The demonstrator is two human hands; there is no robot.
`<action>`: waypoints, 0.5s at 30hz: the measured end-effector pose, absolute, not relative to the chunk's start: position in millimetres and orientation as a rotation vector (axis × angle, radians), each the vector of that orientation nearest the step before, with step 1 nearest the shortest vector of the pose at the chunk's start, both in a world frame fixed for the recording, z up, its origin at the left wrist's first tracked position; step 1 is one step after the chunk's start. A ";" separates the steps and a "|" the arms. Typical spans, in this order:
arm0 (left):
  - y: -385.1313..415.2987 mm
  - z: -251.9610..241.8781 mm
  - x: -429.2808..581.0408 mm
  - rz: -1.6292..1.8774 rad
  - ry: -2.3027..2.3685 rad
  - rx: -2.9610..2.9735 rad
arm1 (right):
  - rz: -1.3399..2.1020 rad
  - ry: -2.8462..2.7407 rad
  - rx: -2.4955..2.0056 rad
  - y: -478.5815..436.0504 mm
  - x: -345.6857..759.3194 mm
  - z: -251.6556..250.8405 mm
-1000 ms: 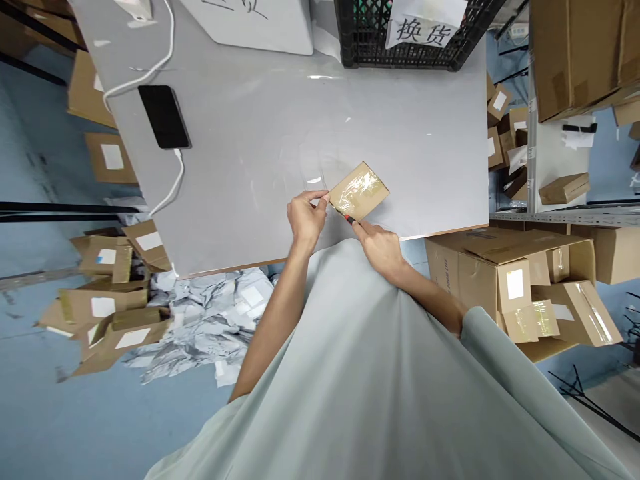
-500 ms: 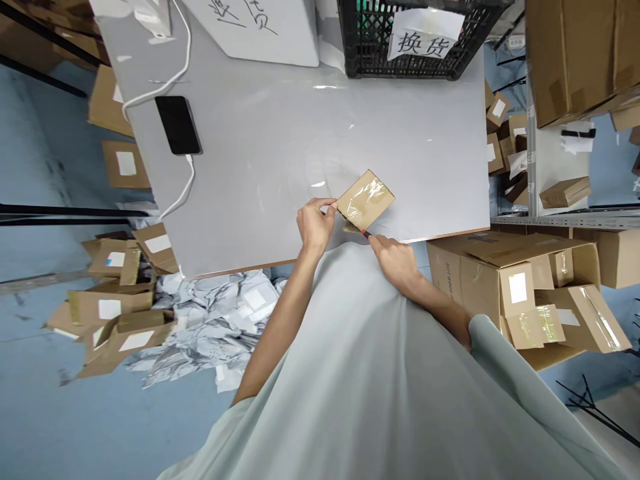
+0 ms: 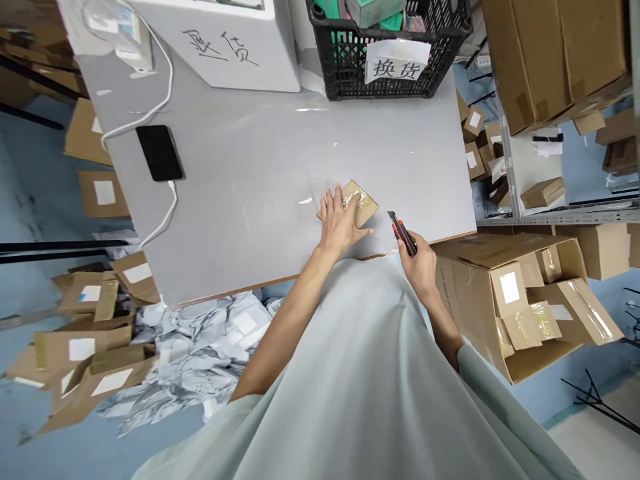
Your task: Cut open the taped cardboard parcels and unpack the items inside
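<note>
Box point(image 3: 369, 209) is lying on the table point(image 3: 240, 173) beneath the fingers of the left hand point(image 3: 339, 225), its taped top showing between the thumb and index finger and past them to the right. Those fingers are fanning out flat over the cardboard, released rather than closing around it. The right hand point(image 3: 421, 265) is grasping a cutter point(image 3: 403, 233), its fingers curling around the handle, while the tip is pointing forward, beside the box but apart from it. Well left of the left fingers, a phone point(image 3: 160, 153) is lying with a white cable point(image 3: 173, 205) plugged in. Ahead of the fingers, a white bin point(image 3: 240, 57) and a black crate point(image 3: 345, 63) are standing. Right of the right fingers, a carton point(image 3: 457, 287) is holding smaller boxes point(image 3: 523, 328).
</note>
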State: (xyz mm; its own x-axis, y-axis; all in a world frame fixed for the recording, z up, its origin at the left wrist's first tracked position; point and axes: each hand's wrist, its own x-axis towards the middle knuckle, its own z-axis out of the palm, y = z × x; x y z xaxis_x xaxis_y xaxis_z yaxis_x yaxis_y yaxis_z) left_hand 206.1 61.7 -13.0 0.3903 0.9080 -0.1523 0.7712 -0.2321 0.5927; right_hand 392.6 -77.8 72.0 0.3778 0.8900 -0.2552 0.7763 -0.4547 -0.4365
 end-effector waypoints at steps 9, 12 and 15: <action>54.3 -14.4 171.5 0.200 1.381 2.094 | 0.948 -1.648 -2.221 -65.4 382.4 59.1; 48.1 -17.9 168.4 0.224 1.411 2.048 | 0.817 -1.899 -2.326 -49.5 374.4 58.3; 45.3 -21.9 169.0 0.236 1.432 2.038 | 0.809 -2.038 -2.364 -30.6 366.8 57.6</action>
